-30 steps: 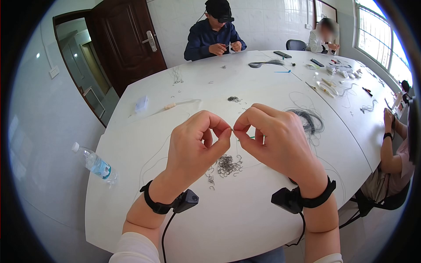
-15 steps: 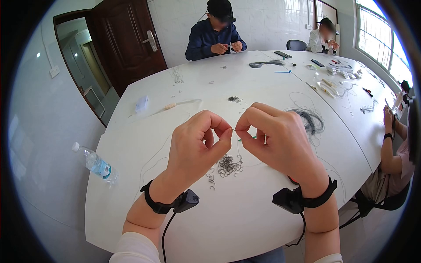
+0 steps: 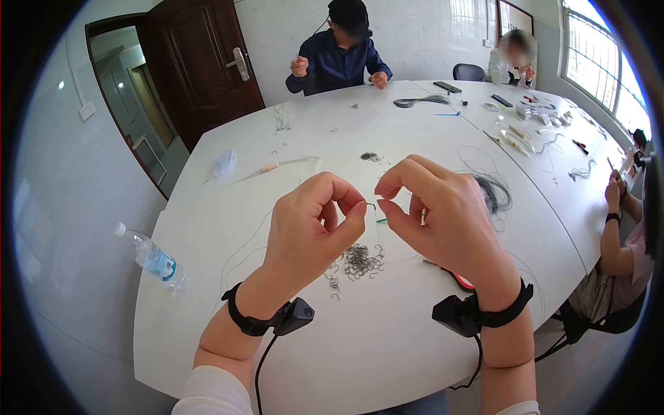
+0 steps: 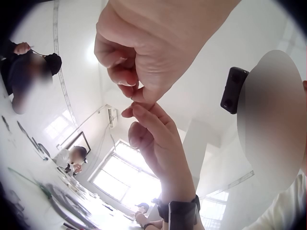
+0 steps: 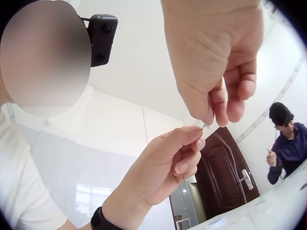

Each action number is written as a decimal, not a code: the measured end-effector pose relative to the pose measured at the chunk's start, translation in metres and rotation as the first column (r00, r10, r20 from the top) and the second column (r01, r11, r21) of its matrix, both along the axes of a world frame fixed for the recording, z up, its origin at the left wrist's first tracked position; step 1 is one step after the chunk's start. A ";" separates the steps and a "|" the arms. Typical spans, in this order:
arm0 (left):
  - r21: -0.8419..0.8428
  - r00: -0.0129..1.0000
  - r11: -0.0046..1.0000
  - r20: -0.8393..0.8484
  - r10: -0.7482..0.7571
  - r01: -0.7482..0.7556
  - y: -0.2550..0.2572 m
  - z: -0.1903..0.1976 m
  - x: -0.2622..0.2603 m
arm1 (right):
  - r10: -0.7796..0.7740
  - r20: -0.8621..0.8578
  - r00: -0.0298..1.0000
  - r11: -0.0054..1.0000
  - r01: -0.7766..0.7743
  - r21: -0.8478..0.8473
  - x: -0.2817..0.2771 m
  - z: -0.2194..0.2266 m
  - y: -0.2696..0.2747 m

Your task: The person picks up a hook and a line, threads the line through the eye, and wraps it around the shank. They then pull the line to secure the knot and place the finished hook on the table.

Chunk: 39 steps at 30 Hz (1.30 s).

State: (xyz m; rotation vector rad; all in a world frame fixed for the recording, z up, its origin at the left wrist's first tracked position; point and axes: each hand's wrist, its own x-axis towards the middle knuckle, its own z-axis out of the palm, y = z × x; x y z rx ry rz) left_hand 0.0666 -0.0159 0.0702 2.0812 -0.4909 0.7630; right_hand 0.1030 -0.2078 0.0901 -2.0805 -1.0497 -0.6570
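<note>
My left hand [image 3: 311, 232] pinches a small fish hook [image 3: 371, 204] between thumb and forefinger, its end poking out past the fingertips. A thin line [image 3: 375, 216] hangs down from there. Just to the right, my right hand [image 3: 443, 214] is bent toward the hook, thumb and forefinger parted with nothing seen between them. In the right wrist view the hook [image 5: 203, 127] shows at the left thumb's tip, right below the right fingertips. Beneath both hands lies a heap of fish hooks [image 3: 360, 263] on the white table [image 3: 332, 346].
Red-handled scissors [image 3: 462, 281] lie partly under my right wrist. A coil of dark line [image 3: 492, 192] sits to the right, a smaller hook pile [image 3: 370, 157] farther back. A water bottle [image 3: 155, 259] lies at left. People sit across and at right.
My right hand has drawn slightly right, its thumb and forefinger parting, and the hook end now shows. The left hand has stayed put. The person opposite has spread their hands apart.
</note>
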 end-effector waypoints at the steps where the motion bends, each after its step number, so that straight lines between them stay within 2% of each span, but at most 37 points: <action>1: 0.000 1.000 1.000 0.000 0.000 0.000 0.001 0.000 0.000 | 0.007 0.016 1.000 1.000 -0.007 0.013 -0.001 0.000 0.001; 6: 0.053 1.000 0.998 -0.001 0.018 -0.018 0.002 -0.002 0.001 | 0.025 0.115 0.993 1.000 -0.026 0.010 -0.001 -0.006 0.006; 8: 0.045 1.000 0.999 -0.006 0.018 -0.018 0.002 -0.002 0.000 | -0.013 0.180 0.984 1.000 0.016 -0.016 0.001 -0.008 0.007; 27: -0.021 0.999 1.000 -0.031 0.012 -0.013 0.001 0.000 0.000 | 0.001 0.129 0.992 0.999 -0.006 0.034 0.002 -0.004 0.002; 33: -0.009 1.000 1.000 -0.010 0.007 -0.007 0.000 0.000 -0.001 | -0.004 0.160 0.987 1.000 0.003 0.004 0.003 -0.008 0.006; 39: 0.028 1.000 1.000 0.000 0.012 -0.012 0.003 0.000 0.001 | 0.019 0.102 0.995 0.999 -0.022 0.032 0.003 -0.003 0.001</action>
